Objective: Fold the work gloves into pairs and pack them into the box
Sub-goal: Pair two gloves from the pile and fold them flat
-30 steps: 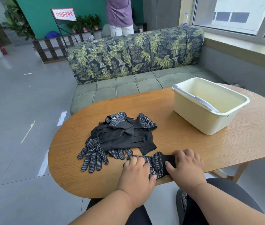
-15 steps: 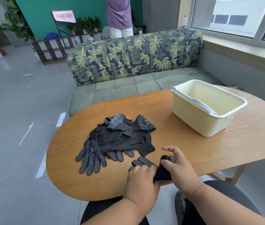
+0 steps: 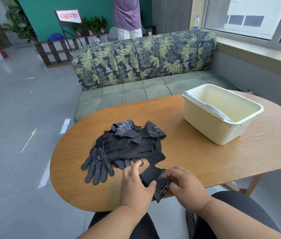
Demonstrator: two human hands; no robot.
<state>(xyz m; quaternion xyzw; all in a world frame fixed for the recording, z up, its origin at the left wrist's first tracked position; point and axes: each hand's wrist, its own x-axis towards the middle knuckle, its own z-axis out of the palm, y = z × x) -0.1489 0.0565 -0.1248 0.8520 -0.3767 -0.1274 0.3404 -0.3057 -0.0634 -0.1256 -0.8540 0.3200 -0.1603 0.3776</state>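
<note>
A folded black glove bundle (image 3: 155,178) with white dots lies at the table's near edge. My left hand (image 3: 136,185) grips its left side with thumb and fingers. My right hand (image 3: 186,185) pinches the dotted cuff on its right side. A loose pile of black dotted gloves (image 3: 127,145) lies on the wooden table (image 3: 205,161) just beyond my hands. One glove (image 3: 98,166) lies flat with its fingers spread at the pile's near left. The cream plastic box (image 3: 220,114) stands at the far right of the table, with nothing visible inside.
A green sofa (image 3: 141,71) with a leaf-print back runs behind the table. A person (image 3: 127,16) stands behind the sofa. A window sill lies along the right. Grey floor spreads to the left.
The flat glove pair under both my hands has been rolled up into a small bundle. My hands went from pressing it flat to holding it at each end.
</note>
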